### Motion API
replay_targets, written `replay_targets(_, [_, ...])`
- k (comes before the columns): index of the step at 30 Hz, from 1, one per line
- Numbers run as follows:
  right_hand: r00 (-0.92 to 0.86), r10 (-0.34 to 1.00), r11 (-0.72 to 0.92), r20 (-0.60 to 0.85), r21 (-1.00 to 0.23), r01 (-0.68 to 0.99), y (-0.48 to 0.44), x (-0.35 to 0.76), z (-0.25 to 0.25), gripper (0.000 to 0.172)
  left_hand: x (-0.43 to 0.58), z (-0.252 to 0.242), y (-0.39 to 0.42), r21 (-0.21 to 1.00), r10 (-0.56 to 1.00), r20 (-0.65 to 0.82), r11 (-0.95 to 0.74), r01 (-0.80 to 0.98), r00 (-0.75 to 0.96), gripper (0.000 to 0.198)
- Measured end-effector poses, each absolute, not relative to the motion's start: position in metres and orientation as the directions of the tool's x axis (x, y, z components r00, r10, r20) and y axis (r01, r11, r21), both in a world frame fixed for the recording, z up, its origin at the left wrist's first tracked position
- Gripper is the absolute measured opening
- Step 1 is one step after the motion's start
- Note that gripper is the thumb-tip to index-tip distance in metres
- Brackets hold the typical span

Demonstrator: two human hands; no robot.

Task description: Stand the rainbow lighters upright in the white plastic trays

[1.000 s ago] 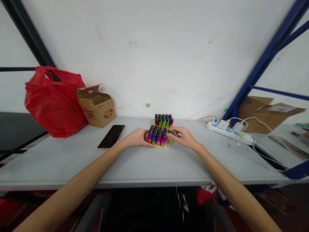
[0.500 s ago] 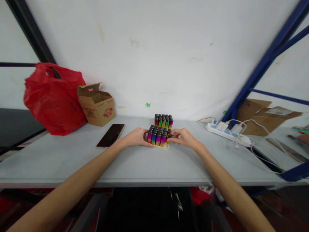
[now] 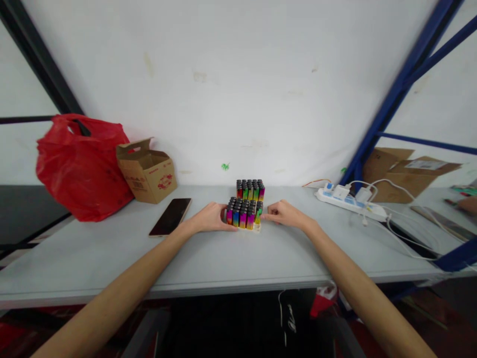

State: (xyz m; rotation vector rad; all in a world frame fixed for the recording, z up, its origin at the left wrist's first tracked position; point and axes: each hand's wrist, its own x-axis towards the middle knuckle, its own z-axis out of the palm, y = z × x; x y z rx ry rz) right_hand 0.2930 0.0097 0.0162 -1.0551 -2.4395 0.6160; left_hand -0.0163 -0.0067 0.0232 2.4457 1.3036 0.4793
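Note:
Rows of multicoloured lighters (image 3: 243, 218) with black tops stand upright in a pale tray (image 3: 257, 229) on the table. My left hand (image 3: 213, 217) is closed around the tray's left end, thumb low at the front corner and fingers behind. At the right end, a yellow-green lighter (image 3: 258, 214) stands in the tray, with bare tray in front of it. My right hand (image 3: 282, 214) is beside it, fingers curled in and a fingertip at or very near its side; nothing shows in its grasp. Behind the tray stands a second block of upright lighters (image 3: 250, 191).
A dark phone (image 3: 170, 217) lies left of my left hand. Further left are an open cardboard box (image 3: 151, 174) and a red plastic bag (image 3: 84, 169). To the right, a white power strip (image 3: 350, 204) has trailing cables, near a blue metal frame (image 3: 387, 109) and flattened cardboard (image 3: 406, 174).
My right hand has drawn slightly right from the tray, and the dark-topped lighter at its fingers now stands in the right end. My left hand keeps its hold; the view has shifted slightly.

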Motion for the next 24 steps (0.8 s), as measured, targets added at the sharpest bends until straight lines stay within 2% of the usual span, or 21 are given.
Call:
replay_targets(4, [-0.597, 0.767, 0.616, 0.236, -0.533, 0.58, 0.017, 0.302, 0.014, 0.058, -0.008, 0.015, -0.003, 0.377, 0.873, 0.183, -0.488, 0.787, 0.453, 0.061])
replay_targets(8, [-0.56, 0.771, 0.627, 0.304, -0.516, 0.584, 0.027, 0.309, 0.007, 0.055, 0.006, 0.003, 0.006, 0.309, 0.921, 0.249, -0.369, 0.877, 0.3, 0.07])
replay_targets(11, [-0.472, 0.79, 0.612, 0.391, -0.547, 0.571, 0.036, 0.308, -0.005, 0.051, 0.017, -0.001, 0.01, 0.304, 0.928, 0.3, -0.312, 0.9, 0.221, 0.074])
replay_targets(12, [-0.427, 0.801, 0.599, 0.42, -0.57, 0.562, 0.039, 0.306, -0.01, 0.062, 0.02, -0.001, 0.01, 0.315, 0.93, 0.303, -0.302, 0.9, 0.206, 0.074])
replay_targets(15, [-0.331, 0.829, 0.559, 0.45, -0.671, 0.488, 0.05, 0.295, -0.027, 0.118, 0.023, 0.001, 0.01, 0.414, 0.934, 0.279, -0.327, 0.849, 0.223, 0.066])
replay_targets(16, [-0.329, 0.834, 0.55, 0.443, -0.714, 0.433, 0.053, 0.291, -0.032, 0.127, 0.022, 0.002, 0.011, 0.475, 0.929, 0.28, -0.353, 0.806, 0.242, 0.063])
replay_targets(18, [-0.357, 0.836, 0.522, 0.417, -0.805, 0.282, 0.062, 0.284, -0.037, 0.131, 0.02, 0.005, 0.016, 0.629, 0.913, 0.304, -0.407, 0.663, 0.272, 0.064])
replay_targets(20, [-0.347, 0.866, 0.422, 0.36, -0.898, 0.122, 0.073, 0.281, -0.035, 0.117, 0.02, 0.007, 0.026, 0.791, 0.91, 0.32, -0.409, 0.455, 0.263, 0.069])
replay_targets(22, [-0.262, 0.927, 0.276, 0.267, -0.961, -0.004, 0.087, 0.278, -0.027, 0.096, 0.027, 0.008, 0.041, 0.923, 0.941, 0.275, -0.315, 0.219, 0.195, 0.058])
replay_targets(24, [-0.14, 0.974, 0.167, 0.179, -0.981, -0.094, 0.101, 0.27, -0.016, 0.081, 0.041, 0.007, 0.059, 0.983, 0.981, 0.177, -0.172, -0.066, 0.081, 0.05])
